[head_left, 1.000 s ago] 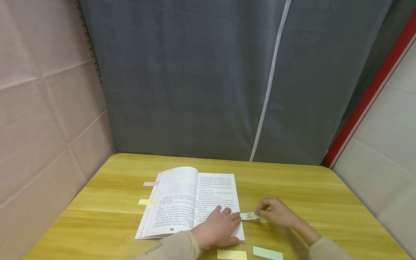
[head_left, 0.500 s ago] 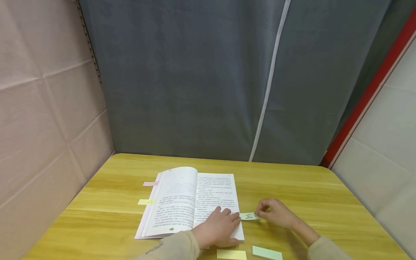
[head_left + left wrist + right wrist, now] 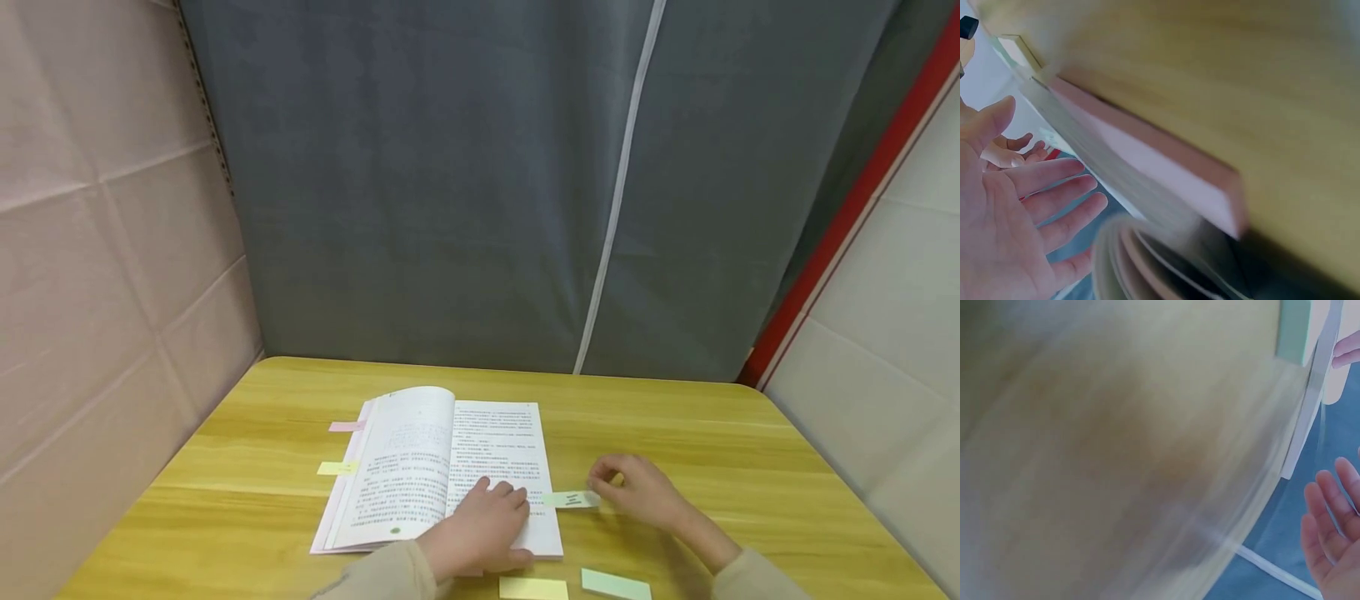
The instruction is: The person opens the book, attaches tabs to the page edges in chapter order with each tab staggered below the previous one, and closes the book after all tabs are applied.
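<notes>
An open book [image 3: 408, 475] with printed pages lies on the table. Over the lower part of its right page, my left hand [image 3: 480, 525] spreads its fairly straight fingers; whether they touch the paper I cannot tell. A pale green sticky tab [image 3: 567, 500] with dark marks juts out from that page's right edge. My right hand [image 3: 637, 492] pinches the tab's outer end between thumb and forefinger. On the book's left side stick out a pink tab [image 3: 346, 427] and a yellow tab [image 3: 335, 468].
Near the table's front edge lie a yellow sticky-note pad [image 3: 534, 588] and a green pad [image 3: 617, 583]. A pink pad [image 3: 1147, 156] shows beside the book in the left wrist view. A grey curtain [image 3: 435, 208] hangs behind the wooden table [image 3: 675, 417].
My left hand has slid a little to the left, off the page's right edge, uncovering the tab's inner end on the page. My right hand has hardly moved.
</notes>
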`<state>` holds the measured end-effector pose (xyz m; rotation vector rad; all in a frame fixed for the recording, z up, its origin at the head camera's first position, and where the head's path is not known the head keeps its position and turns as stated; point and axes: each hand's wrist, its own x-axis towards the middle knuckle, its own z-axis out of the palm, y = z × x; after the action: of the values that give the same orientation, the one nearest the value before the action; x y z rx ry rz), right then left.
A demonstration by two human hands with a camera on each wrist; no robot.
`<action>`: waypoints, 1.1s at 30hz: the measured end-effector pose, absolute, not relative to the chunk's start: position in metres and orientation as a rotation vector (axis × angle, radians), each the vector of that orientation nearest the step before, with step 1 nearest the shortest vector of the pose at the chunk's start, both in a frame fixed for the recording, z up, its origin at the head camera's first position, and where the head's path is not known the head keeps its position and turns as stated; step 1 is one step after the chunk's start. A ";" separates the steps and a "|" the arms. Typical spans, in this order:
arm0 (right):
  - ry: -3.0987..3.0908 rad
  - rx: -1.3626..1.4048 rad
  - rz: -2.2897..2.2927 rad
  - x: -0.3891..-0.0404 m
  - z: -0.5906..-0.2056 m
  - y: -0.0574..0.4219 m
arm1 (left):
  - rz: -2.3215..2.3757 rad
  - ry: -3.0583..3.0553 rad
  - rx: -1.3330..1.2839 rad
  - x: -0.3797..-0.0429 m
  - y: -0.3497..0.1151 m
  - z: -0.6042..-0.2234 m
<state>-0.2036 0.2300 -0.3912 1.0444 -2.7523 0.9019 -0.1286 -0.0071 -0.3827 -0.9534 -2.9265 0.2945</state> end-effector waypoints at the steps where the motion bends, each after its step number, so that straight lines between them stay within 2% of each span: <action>1: -2.732 1.044 0.887 -0.202 -0.390 0.229 | 0.276 -2.928 -0.944 -0.128 -0.011 -0.382; 14: -2.321 1.202 0.427 -0.184 -0.388 0.196 | 0.134 -2.824 -0.860 -0.111 -0.075 -0.374; 23: -2.380 1.314 0.361 -0.169 -0.393 0.179 | 0.075 -2.744 -0.762 -0.095 -0.119 -0.379; 33: -2.558 1.337 0.272 -0.165 -0.395 0.174 | 0.089 -2.782 -0.715 -0.083 -0.145 -0.386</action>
<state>-0.1652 0.1743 -0.3950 1.3366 -2.5583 0.2718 -0.0829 -0.1449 -0.3855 -0.7150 -2.7823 0.0891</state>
